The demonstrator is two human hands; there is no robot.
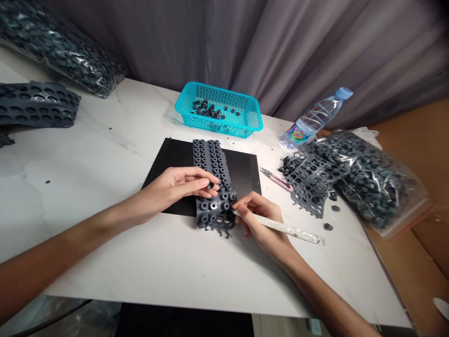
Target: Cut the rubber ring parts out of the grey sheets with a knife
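A dark grey moulded rubber sheet (211, 161) with rows of round, holed parts lies over a black mat (171, 161). Over the sheet's middle, my left hand (187, 182) pinches a small dark rubber part (210, 185) between thumb and fingers. My right hand (259, 217) grips a slim white pen-like tool (284, 228), its tip at the sheet's right edge. Torn, empty holes show at the sheet's near end. I cannot make out what the tip is touching.
Behind the mat stands a turquoise basket (219, 128) with loose rubber parts. At right are pink-handled snips (278, 180), a punched-out scrap sheet (308, 182), a water bottle (315, 117) and a filled plastic bag (372, 182). Another filled bag (66, 51) and rubber sheets (38, 105) lie at left.
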